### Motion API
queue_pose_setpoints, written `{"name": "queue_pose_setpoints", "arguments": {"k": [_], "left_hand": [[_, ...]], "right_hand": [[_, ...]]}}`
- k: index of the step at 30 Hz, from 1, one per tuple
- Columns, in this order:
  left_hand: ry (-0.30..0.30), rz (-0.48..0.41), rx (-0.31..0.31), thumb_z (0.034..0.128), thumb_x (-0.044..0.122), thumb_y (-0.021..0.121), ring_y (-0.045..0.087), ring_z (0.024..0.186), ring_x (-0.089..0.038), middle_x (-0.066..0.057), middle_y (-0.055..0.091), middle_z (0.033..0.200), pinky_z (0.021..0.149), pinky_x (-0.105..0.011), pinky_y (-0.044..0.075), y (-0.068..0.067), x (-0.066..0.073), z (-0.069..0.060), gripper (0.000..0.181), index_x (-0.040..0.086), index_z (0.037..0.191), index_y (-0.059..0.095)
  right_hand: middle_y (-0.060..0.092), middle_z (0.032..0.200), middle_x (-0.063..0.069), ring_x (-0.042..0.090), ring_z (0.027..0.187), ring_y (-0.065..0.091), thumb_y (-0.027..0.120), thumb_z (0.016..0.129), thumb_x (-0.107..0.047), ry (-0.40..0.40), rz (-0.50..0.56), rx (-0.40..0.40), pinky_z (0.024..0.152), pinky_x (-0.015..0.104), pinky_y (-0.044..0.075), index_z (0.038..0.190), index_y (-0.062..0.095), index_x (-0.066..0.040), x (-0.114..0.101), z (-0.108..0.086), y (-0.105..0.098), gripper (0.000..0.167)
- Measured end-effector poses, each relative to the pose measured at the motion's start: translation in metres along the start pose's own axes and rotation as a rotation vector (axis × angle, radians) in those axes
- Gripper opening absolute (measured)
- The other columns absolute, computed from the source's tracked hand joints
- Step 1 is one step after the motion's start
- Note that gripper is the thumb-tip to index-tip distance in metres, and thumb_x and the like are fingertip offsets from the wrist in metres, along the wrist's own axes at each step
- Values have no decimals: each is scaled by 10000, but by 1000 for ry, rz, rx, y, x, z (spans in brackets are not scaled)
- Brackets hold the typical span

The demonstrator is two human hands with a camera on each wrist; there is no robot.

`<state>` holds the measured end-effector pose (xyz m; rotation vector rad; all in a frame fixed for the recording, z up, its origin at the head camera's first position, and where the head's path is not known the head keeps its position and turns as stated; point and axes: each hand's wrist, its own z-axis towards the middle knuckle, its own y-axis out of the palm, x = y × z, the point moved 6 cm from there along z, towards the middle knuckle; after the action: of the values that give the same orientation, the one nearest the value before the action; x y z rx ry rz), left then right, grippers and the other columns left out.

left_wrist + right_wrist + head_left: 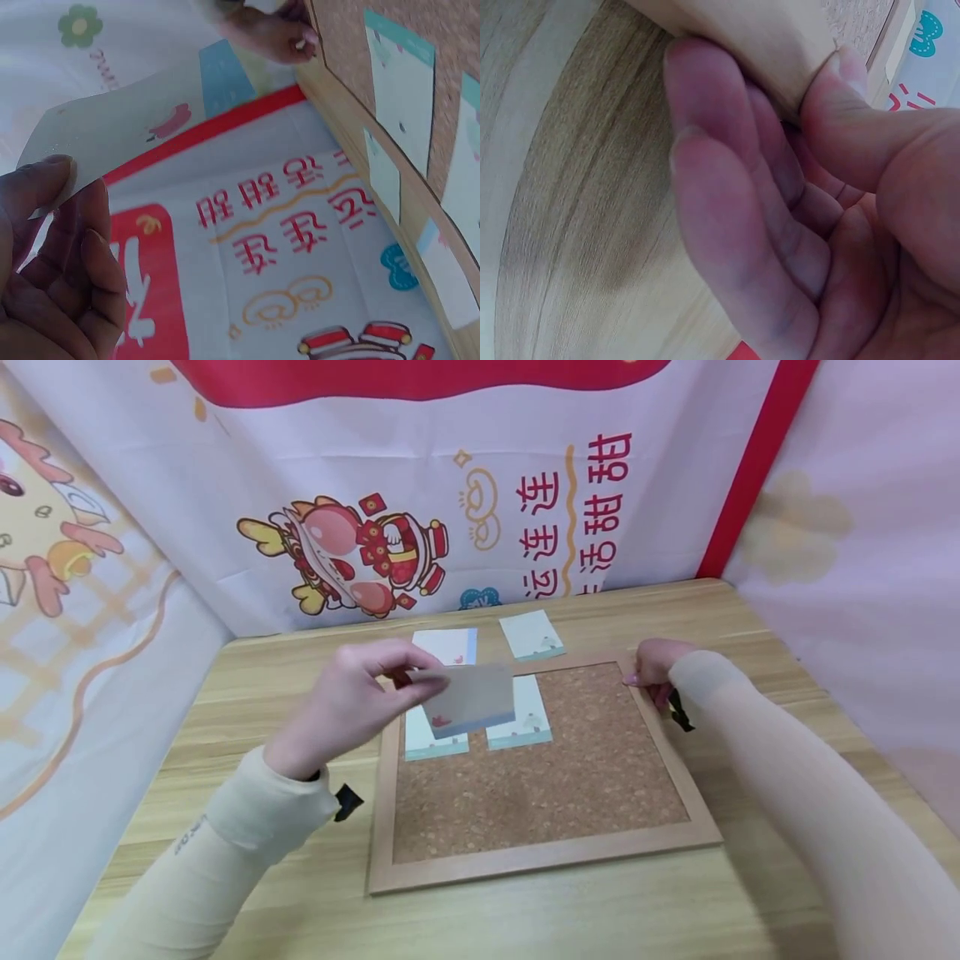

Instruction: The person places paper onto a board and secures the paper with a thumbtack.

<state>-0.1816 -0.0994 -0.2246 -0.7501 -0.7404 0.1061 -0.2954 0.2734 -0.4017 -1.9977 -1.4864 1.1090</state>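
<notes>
My left hand [356, 706] pinches a small sheet of note paper [476, 700] between thumb and fingers, over the far left of a wood-framed cork board [570, 785]. In the left wrist view, the sheet [120, 120] has a blue band and a small red print. Two pale notes with teal bands, a left note [418, 731] and a right note [531, 710], lie on the cork, partly hidden behind the held sheet. My right hand [660, 667] grips the board's frame near its far right corner, thumb on top and fingers beneath, as the right wrist view shows.
Beyond the board's far edge, a blue-banded note [444, 645] and a teal-banded note [532, 635] lie on the wooden table [300, 652]. A printed cloth [300, 452] hangs behind the table, with more cloth along both sides.
</notes>
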Motion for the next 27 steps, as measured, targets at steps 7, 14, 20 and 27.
{"name": "queue_pose_setpoints", "arguments": {"k": [7,14,20,27], "left_hand": [[220,-79,-72,786,-81,787,634,785,-89,36,702,913,656,-244,532,28,37,-4,245,86,958,735],[360,-145,-110,774,-101,785,616,779,-89,-6,700,890,689,-219,528,49,59,-6,235,35,953,718],[308,-92,-138,794,-46,795,627,766,-36,18,709,891,683,-194,520,66,51,-1,194,57,943,727],[49,-212,-203,901,79,734,669,713,-85,45,708,844,621,-254,533,95,9,29,13,77,913,732]], "right_hand": [[691,672,133,206,591,698,544,1033,-264,-8,-32,1,609,299,551,790,640,40,-1,0,0,401],[685,657,130,209,583,695,557,1026,-263,-5,-8,14,596,296,548,780,636,33,2,1,1,393],[689,646,126,205,589,701,564,1024,-262,-22,-18,10,563,277,540,775,622,35,3,4,0,391],[698,664,131,211,602,704,559,1026,-254,-15,-14,5,573,285,546,808,629,40,3,4,1,373]]}}
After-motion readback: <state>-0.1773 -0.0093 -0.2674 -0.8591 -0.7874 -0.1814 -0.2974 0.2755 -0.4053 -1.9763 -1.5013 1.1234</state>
